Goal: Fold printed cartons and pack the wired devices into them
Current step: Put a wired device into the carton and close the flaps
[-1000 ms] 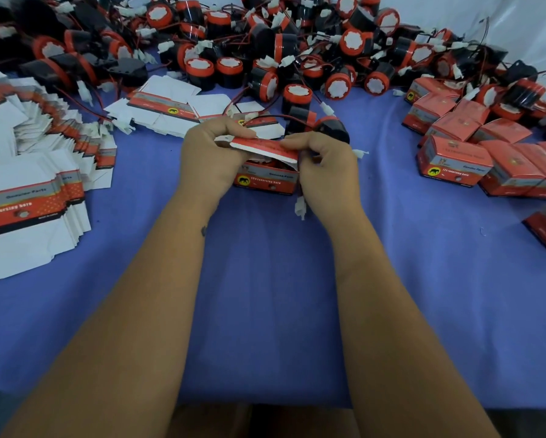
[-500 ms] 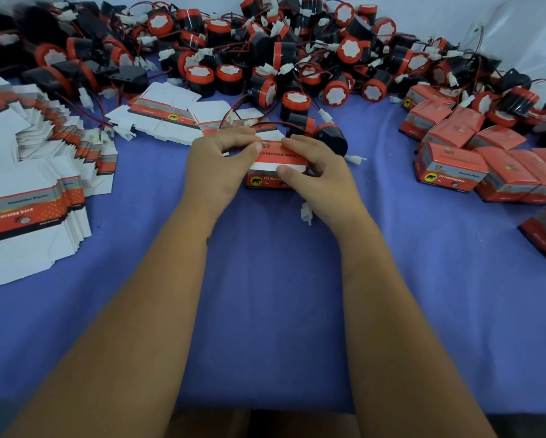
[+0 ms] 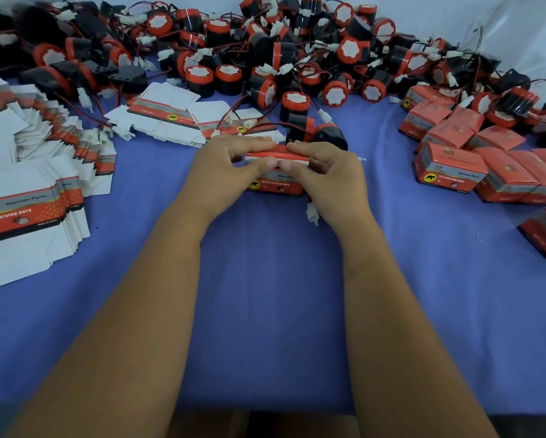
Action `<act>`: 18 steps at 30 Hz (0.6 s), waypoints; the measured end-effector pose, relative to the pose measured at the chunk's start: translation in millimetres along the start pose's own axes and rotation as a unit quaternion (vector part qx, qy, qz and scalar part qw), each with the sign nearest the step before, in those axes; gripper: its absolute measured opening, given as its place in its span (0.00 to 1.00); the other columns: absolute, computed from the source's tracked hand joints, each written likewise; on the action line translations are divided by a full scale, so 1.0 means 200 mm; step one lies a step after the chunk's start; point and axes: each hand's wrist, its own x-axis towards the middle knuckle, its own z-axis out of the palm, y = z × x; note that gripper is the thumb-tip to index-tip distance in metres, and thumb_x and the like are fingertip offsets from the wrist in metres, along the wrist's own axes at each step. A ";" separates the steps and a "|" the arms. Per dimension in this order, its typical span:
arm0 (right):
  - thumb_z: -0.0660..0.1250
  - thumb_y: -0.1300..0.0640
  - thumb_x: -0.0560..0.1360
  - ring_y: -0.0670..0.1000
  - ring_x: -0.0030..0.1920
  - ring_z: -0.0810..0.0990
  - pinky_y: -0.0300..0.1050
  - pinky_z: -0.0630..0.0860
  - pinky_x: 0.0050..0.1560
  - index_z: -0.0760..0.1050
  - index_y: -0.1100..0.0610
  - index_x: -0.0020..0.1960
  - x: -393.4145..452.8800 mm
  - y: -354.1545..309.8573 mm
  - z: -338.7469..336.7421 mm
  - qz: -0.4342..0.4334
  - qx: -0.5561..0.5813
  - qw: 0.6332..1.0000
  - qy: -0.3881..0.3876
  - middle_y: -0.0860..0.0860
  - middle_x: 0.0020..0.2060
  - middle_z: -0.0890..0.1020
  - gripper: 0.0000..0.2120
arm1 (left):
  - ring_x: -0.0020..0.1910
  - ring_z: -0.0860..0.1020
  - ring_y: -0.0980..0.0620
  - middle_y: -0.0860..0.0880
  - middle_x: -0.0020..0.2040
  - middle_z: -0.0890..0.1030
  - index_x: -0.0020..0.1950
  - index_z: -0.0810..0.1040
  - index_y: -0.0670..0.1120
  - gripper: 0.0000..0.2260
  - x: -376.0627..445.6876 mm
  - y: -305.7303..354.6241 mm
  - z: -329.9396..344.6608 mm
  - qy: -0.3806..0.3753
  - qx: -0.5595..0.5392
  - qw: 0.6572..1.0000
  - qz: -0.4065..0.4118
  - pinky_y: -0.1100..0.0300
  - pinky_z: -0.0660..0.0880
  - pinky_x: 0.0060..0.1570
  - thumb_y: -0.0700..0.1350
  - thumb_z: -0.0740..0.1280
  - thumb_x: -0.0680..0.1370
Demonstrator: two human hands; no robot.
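Head view: carton (image 3: 276, 184) between both hands.

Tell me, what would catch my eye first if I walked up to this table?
Probably the big heap of red-and-black wired devices along the far edge of the blue table. In the middle, the left hand and right hand pinch the top flap of a red printed carton. Fanned flat cartons lie at the left, and finished boxes cluster at the right.

head cam | faces forward-down | close over blue table (image 3: 265, 295)
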 end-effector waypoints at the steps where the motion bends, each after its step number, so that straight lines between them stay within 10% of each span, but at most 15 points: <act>1: 0.74 0.56 0.74 0.43 0.56 0.81 0.44 0.79 0.58 0.81 0.55 0.59 0.00 0.00 0.00 -0.001 0.005 1.000 0.002 0.46 0.54 0.83 0.14 | 0.56 0.77 0.68 0.62 0.54 0.81 0.62 0.82 0.52 0.13 0.00 0.00 0.00 0.007 -0.008 1.000 -0.003 0.67 0.75 0.60 0.47 0.73 0.77; 9: 0.68 0.65 0.77 0.45 0.55 0.81 0.42 0.80 0.55 0.79 0.58 0.56 -0.02 -0.03 0.02 -0.014 0.030 0.999 -0.004 0.49 0.52 0.83 0.09 | 0.62 0.78 0.56 0.50 0.61 0.81 0.54 0.80 0.52 0.13 0.01 -0.02 0.02 0.046 -0.130 0.990 -0.009 0.57 0.77 0.62 0.36 0.73 0.75; 18: 0.67 0.66 0.76 0.43 0.59 0.78 0.45 0.76 0.63 0.79 0.48 0.47 -0.02 -0.02 0.04 0.017 0.062 0.998 0.015 0.47 0.61 0.79 0.12 | 0.66 0.71 0.63 0.52 0.72 0.73 0.54 0.82 0.56 0.18 0.02 -0.03 0.02 0.013 -0.160 0.986 -0.054 0.71 0.74 0.55 0.33 0.66 0.78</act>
